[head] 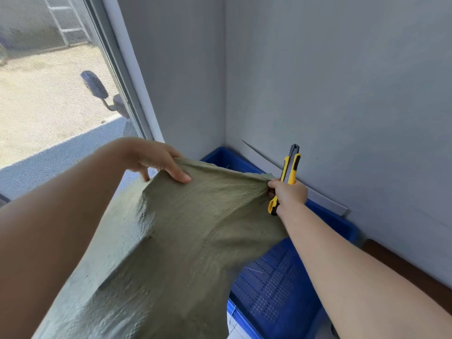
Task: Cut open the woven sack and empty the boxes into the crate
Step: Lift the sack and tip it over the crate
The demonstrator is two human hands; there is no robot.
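A green-grey woven sack (176,241) hangs lifted over a blue perforated plastic crate (276,289) in the corner of the room. My left hand (156,160) grips the sack's upper edge at the left. My right hand (288,193) pinches the same edge at the right corner while also holding a yellow and black utility knife (289,167), which points upward. Bulges in the lower sack suggest contents inside; no boxes are visible. The crate's perforated floor shows to the right of the sack.
Grey walls meet in a corner just behind the crate. A window with a mesh screen (49,81) fills the left side. A loose grey strip (325,196) leans along the right wall above the crate rim. A brown surface (403,267) lies at the right.
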